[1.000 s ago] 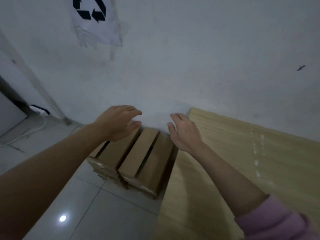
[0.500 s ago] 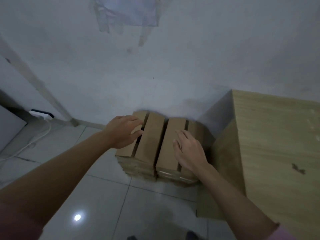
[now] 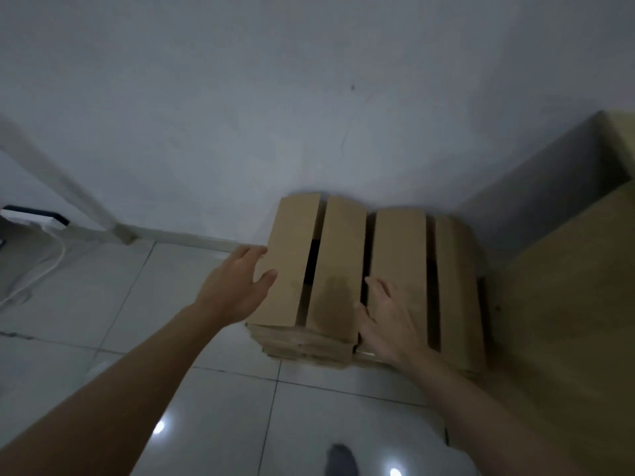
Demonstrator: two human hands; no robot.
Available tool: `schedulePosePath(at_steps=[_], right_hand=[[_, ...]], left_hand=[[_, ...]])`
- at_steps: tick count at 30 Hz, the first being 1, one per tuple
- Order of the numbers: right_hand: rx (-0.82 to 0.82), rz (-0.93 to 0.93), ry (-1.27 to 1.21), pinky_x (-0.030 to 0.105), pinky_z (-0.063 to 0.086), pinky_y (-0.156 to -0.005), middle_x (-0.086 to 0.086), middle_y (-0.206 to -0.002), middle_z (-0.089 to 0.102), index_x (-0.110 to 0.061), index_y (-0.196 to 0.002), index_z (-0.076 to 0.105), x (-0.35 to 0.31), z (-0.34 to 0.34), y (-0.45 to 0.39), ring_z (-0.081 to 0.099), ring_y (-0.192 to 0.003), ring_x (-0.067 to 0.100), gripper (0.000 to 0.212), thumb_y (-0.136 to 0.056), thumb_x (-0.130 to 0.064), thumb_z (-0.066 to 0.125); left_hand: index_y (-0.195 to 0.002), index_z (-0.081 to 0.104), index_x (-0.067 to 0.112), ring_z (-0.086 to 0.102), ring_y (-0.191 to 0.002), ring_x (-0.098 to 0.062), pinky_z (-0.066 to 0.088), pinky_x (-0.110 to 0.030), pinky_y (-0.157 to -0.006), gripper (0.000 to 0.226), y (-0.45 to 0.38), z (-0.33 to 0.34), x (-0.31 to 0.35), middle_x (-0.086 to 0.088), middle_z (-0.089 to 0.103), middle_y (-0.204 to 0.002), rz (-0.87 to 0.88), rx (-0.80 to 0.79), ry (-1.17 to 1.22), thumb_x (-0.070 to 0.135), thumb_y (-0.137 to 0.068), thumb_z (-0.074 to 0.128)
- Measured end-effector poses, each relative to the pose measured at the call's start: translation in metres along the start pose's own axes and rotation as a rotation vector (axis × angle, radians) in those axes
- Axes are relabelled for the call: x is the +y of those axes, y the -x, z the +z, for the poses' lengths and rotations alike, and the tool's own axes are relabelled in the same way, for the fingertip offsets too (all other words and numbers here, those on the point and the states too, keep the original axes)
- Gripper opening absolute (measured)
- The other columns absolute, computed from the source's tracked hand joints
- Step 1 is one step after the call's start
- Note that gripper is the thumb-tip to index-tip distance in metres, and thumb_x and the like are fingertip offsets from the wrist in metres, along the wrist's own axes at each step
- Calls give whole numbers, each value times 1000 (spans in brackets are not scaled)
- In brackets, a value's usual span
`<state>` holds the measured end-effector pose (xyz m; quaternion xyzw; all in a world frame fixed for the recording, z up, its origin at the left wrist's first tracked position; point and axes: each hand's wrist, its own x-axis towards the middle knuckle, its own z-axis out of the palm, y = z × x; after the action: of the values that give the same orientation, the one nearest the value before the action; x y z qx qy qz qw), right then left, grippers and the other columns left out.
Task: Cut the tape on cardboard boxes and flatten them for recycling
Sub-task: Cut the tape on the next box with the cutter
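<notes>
your left hand (image 3: 237, 286) fingers spread, at stack's left edge, holding nothing | your right hand (image 3: 388, 317) flat, fingers straight, pressing top | flattened cardboard stack (image 3: 343, 269) on tiled floor (image 3: 103, 321) against wall (image 3: 309, 97), beside wooden cabinet (image 3: 567, 321)

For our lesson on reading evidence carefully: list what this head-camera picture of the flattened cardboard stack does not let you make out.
- Head view: how many sheets the flattened cardboard stack holds; its front edges are dim and blurred.
- Any tape under the right hand, which covers that spot.
- Whether the left hand grips the stack's side; its fingertips are out of view.
- The wooden cabinet, cut off at the right edge.
</notes>
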<state>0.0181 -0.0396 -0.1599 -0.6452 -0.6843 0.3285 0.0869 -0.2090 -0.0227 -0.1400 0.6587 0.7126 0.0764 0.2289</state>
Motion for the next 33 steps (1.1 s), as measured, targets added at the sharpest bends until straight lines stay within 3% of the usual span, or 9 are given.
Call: schedulePosePath(at_steps=[4, 8, 11, 14, 18, 20, 25, 30, 33], right_hand=[[-1, 128, -107, 30, 24, -109, 3, -154, 14, -15, -149, 16, 22, 41, -70, 23, -139, 22, 60, -99, -34, 43], [-3, 254, -342, 38, 16, -114, 2, -159, -4, -20, -151, -7, 38, 74, -124, 9, -145, 23, 86, -92, -49, 49], [3, 384, -537, 35, 20, -113, 5, -158, 8, -16, -150, -12, 51, 95, -145, 18, -143, 24, 108, -82, -55, 62], [59, 451, -610, 28, 31, -103, 7, -147, 34, -10, -147, 10, 53, 105, -148, 37, -133, 24, 104, -75, -51, 72], [188, 419, -651, 29, 36, -97, -6, -133, 42, -12, -139, 27, 36, 94, -131, 44, -125, 23, 91, -71, -49, 75], [300, 384, -702, 32, 38, -98, 1, -133, 48, -16, -140, 31, 22, 78, -113, 46, -123, 25, 92, -67, -50, 77], [564, 252, -813, 24, 35, -87, -9, -115, 53, -24, -135, 39, -11, 6, -49, 48, -117, 17, 81, -68, -44, 78], [742, 246, -804, 26, 38, -93, -5, -127, 53, -24, -139, 37, -21, -91, 29, 48, -117, 15, 82, -70, -47, 75], [869, 274, -759, 15, 36, -81, -3, -119, 58, -18, -133, 44, -13, -152, 79, 52, -108, 11, 76, -70, -45, 76]], left_hand=[[-147, 21, 8, 31, -136, -27, 29, -39, -107, 67, -44, 61, -34, -11, 22, -152, -148, -31, 107, 41, -95, 47], [-150, 9, 10, 32, -136, -35, 32, -49, -109, 99, -85, 108, -59, -16, 19, -154, -325, -62, 326, 64, -79, 51], [-148, 14, 10, 45, -125, -36, 41, -46, -102, 105, -102, 130, -67, -16, 37, -146, -473, -94, 538, 67, -71, 59], [-135, 35, 8, 52, -114, -33, 46, -42, -94, 88, -103, 139, -64, -14, 50, -133, -509, -73, 522, 63, -73, 64], [-126, 45, 13, 57, -106, -32, 46, -40, -86, 97, -86, 110, -43, -10, 58, -121, -427, 135, 236, 82, -59, 51], [-127, 45, 16, 58, -103, -32, 47, -40, -83, 99, -74, 82, -27, -8, 61, -116, -357, 241, 123, 85, -56, 46], [-134, 39, 17, 59, -102, -30, 45, -37, -78, 96, -39, 9, 33, -7, 61, -116, -104, 399, 111, 79, -62, 47], [-132, 41, 15, 60, -94, -31, 44, -36, -75, 96, 7, -60, 129, -10, 63, -108, 144, 425, 120, 78, -59, 43], [-132, 39, 18, 58, -102, -35, 45, -39, -81, 93, 32, -89, 195, -10, 62, -114, 237, 394, 123, 79, -62, 44]])
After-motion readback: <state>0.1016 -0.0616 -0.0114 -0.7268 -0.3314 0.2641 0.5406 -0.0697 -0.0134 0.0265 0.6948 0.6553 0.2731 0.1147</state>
